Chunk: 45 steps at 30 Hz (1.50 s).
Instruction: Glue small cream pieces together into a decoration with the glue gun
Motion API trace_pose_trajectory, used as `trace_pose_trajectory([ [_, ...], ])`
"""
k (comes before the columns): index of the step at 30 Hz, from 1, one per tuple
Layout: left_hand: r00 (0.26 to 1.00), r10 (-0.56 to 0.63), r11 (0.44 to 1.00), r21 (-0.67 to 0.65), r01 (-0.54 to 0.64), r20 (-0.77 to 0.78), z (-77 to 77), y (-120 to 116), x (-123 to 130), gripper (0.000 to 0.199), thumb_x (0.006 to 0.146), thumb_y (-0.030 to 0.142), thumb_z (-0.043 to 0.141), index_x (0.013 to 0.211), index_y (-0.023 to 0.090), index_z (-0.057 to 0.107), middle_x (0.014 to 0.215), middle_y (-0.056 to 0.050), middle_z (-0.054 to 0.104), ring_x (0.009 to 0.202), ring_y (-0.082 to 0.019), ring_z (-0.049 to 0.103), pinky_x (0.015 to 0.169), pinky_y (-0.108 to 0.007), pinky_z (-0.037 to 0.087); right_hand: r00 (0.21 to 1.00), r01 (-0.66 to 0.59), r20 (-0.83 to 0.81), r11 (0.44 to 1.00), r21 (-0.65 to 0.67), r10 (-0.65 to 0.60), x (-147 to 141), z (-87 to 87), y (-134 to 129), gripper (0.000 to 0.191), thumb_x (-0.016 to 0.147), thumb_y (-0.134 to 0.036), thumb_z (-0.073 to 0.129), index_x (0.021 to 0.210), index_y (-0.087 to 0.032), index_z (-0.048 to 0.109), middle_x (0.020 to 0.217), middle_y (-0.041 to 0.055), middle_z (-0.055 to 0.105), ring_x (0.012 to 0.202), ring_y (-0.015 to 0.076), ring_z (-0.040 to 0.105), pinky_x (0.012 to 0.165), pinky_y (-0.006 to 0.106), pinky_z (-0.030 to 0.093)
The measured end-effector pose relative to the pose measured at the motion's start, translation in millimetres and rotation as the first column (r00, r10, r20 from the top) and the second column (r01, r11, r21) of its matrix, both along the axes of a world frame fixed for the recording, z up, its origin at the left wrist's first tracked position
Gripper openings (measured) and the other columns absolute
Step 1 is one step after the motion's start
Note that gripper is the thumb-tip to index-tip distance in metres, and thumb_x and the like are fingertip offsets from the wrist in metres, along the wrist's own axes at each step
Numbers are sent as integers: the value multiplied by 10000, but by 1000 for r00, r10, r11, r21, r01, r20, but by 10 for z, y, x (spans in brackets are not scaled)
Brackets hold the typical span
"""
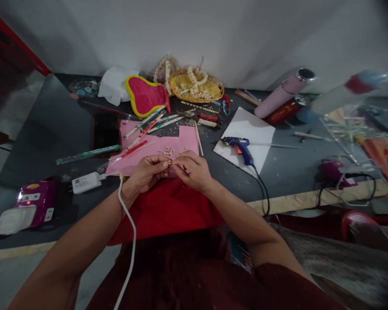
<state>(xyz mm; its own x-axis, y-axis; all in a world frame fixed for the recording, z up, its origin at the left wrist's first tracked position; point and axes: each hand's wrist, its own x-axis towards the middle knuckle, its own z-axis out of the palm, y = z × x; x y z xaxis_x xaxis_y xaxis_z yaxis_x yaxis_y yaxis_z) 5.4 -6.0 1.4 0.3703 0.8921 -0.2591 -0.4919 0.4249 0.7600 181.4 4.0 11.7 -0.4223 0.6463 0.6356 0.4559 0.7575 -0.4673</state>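
My left hand [150, 173] and my right hand [194, 171] meet over the front of a pink sheet [188, 137]. Between their fingertips is a small pale yellowish piece [170, 162], too small to name more exactly. The left thumb and forefinger pinch it, and the right fingers close on it from the other side. Just beyond the fingertips, several small pale stick-like pieces [168, 151] lie loose on the sheet. A red cloth [177, 206] is spread below both wrists.
A blue glue gun [242, 148] rests on a white board [250, 125] to the right. Wrapped sticks [145, 125], pliers [194, 115] and a yellow basket [177, 84] stand farther back. A white cable [129, 215] from a charger [88, 182] crosses my left forearm. A pink flask [280, 97] lies back right.
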Motion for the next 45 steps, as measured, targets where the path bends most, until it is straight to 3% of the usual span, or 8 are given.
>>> trace_pose_trajectory([
  [6, 1000, 2, 1000, -9, -2, -22, 31, -7, -12, 193, 657, 200, 772, 813, 102, 712, 644, -19, 641, 539, -63, 559, 542, -166, 477, 995, -51, -88, 992, -116, 41, 27, -6, 0, 121, 840, -207, 573, 952, -202, 616, 921, 48, 619, 825, 132, 592, 707, 274, 531],
  [11, 998, -15, 1000, -3, 15, -61, 74, -12, -14, 187, 639, 213, 783, 770, 101, 710, 638, -17, 642, 539, -64, 555, 540, -170, 466, 976, -170, -174, 953, -251, 129, 55, 22, 28, 228, 843, -249, 589, 1064, -205, 620, 914, 53, 622, 877, 147, 583, 781, 317, 521],
  [15, 996, -32, 999, 6, 32, -88, 67, -17, -6, 200, 633, 222, 788, 778, 106, 715, 631, -17, 641, 544, -69, 555, 545, -183, 455, 964, -224, -196, 942, -250, 177, 51, 27, 37, 200, 857, -256, 577, 1036, -205, 650, 894, 51, 629, 865, 134, 591, 774, 299, 518],
  [26, 993, -57, 998, 32, 61, -108, 60, -33, -2, 160, 635, 222, 784, 729, 116, 712, 646, -22, 648, 570, -81, 567, 566, -193, 455, 961, -225, -216, 944, -243, 174, 27, -28, 36, 148, 865, -251, 571, 962, -215, 677, 846, 40, 640, 814, 120, 598, 734, 270, 522],
  [34, 997, -53, 999, 10, 53, -63, 53, -25, -3, 277, 594, 271, 816, 796, 107, 721, 656, -27, 650, 555, -74, 557, 548, -181, 459, 961, -206, -225, 957, -205, 159, 25, -34, 38, 170, 864, -228, 567, 997, -215, 672, 847, 41, 625, 844, 126, 589, 762, 287, 516],
  [45, 993, -56, 998, 38, 60, -100, 41, -34, -15, 227, 686, 242, 755, 866, 106, 724, 631, -32, 637, 555, -78, 545, 532, -183, 446, 974, -173, -189, 956, -239, 129, 31, -42, 37, 185, 859, -260, 578, 1012, -239, 679, 882, 39, 632, 858, 131, 586, 774, 294, 521],
])
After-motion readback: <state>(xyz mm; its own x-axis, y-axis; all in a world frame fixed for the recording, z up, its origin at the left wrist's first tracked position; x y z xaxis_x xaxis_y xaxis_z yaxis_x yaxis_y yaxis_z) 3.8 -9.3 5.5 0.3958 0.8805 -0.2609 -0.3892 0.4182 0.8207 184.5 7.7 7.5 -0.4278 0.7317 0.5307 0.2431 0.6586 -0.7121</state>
